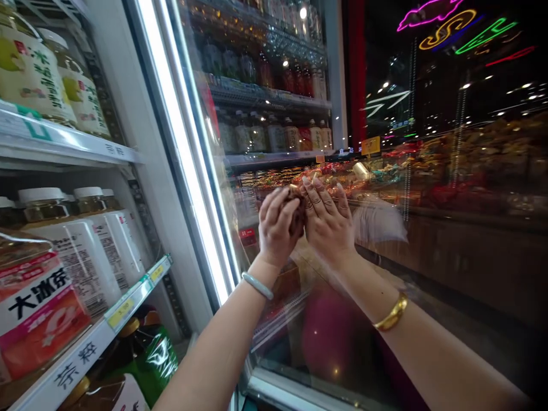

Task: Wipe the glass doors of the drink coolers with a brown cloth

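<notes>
Left hand (276,225) sits at the glass door (312,348), fingers curled — whether around the dark patch (296,220) beside them, I cannot tell. Right hand (329,222), fingers straight, seems to grip nothing. The door, directly before both hands, should be stiff, slick, breakable, probably heavy; best held by its pale frame (295,394). Left of the door — a glowing strip (184,148), then smooth, round-capped bottles (77,257).

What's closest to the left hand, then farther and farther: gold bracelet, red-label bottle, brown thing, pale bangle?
From the left hand, head view:
1. Brown thing: in its fingers.
2. Pale bangle: on its wrist.
3. Gold bracelet: on right forearm.
4. Red-label bottle: shelf, far left.
</notes>
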Demonstrator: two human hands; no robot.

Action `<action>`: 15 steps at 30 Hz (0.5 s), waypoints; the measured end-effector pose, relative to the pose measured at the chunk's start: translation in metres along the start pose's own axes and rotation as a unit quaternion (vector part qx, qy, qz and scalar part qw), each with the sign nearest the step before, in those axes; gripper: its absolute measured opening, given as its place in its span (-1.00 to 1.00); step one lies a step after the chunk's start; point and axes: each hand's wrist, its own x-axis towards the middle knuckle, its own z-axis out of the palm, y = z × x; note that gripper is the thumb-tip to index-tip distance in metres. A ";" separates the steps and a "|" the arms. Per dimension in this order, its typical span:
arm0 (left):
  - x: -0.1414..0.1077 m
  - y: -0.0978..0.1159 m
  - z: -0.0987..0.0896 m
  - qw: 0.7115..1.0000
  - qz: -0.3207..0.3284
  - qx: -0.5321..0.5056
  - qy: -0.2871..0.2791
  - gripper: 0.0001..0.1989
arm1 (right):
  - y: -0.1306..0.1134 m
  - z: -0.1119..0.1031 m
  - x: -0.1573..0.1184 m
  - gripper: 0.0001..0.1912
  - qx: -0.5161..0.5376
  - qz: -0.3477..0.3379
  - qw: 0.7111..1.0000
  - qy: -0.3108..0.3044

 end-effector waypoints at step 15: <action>-0.020 0.064 0.022 0.999 -0.038 0.000 0.024 -0.63 | 0.049 -0.060 -0.031 -0.28 -0.082 0.029 0.996 -0.018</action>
